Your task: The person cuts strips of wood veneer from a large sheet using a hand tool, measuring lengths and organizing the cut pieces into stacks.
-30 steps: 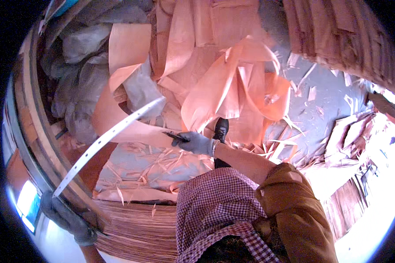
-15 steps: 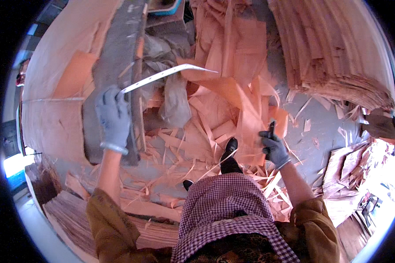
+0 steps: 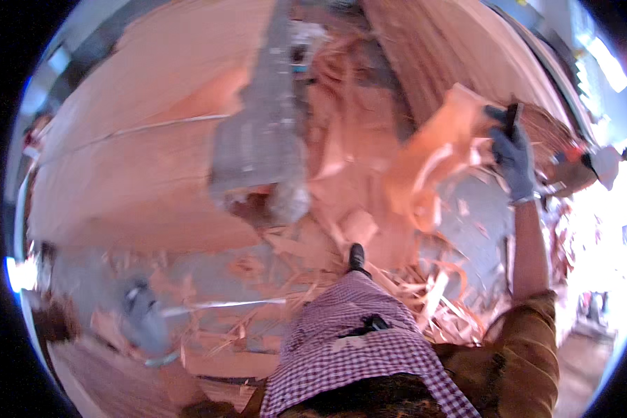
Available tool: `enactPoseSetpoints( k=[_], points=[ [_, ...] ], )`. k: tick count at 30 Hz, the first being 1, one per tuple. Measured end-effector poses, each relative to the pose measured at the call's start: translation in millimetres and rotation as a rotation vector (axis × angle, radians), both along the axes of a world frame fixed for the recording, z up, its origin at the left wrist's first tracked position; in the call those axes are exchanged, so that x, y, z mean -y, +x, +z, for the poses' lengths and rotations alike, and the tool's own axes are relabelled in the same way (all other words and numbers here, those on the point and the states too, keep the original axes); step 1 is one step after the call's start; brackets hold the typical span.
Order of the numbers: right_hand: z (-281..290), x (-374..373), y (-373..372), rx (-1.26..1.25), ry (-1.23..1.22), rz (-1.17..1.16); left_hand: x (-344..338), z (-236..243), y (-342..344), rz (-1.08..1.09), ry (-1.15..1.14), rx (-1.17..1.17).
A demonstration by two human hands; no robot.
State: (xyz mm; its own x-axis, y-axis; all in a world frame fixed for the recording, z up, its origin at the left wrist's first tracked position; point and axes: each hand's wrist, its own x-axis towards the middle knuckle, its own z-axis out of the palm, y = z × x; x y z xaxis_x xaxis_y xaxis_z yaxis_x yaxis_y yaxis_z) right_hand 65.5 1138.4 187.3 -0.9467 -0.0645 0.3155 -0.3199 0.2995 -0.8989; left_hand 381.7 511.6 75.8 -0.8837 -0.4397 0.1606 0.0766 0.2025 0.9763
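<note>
My left hand [image 3: 146,320], in a grey glove and blurred, is low at the left, closed on one end of a long thin white strip [image 3: 223,304]. The strip points right, over the scraps on the floor. My right hand [image 3: 514,157], also gloved, is raised at the right and closed around a small black tool [image 3: 513,118], whose kind I cannot make out. A thin orange-brown wood veneer sheet [image 3: 442,143] trails down and left from beside that hand; whether the fingers grip it is unclear.
A broad stack of veneer [image 3: 146,167] fills the left, with a grey board [image 3: 254,146] along its right edge. Another veneer stack [image 3: 439,49] stands at the far right. Veneer scraps [image 3: 439,306] litter the floor around my shoe [image 3: 357,256]. A person in a white cap [image 3: 607,166] is at the right.
My left hand has swung down and toward me, off the grey board, with the white strip. My right hand has risen to the right, and the veneer sheet has lifted. The view has turned.
</note>
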Motion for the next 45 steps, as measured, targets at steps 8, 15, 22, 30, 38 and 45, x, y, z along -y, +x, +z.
enactPoseSetpoints(
  k=[8,15,22,30,38,45],
  points=[
    [63.1,235.8,29.5,-0.385,0.522,0.865,-95.3,29.0,-135.4,-0.559,0.019,-0.107],
    [-23.0,255.8,-31.6,-0.244,0.198,1.030,-156.9,32.6,-250.3,-0.796,0.559,0.267],
    [-26.3,221.6,-79.6,-0.157,0.188,0.460,-163.2,65.5,-364.7,-0.462,-0.617,-0.405],
    [-121.2,242.4,-34.6,0.790,-0.434,0.310,-44.3,17.5,-387.8,-0.237,0.642,0.229],
    [-155.6,343.0,-97.5,0.527,0.379,0.023,-5.0,-35.1,-353.7,-0.092,0.867,0.567],
    [-151.3,374.4,-92.0,0.544,0.615,-0.079,10.7,-62.5,-338.0,-0.226,0.817,0.634]
  ],
)
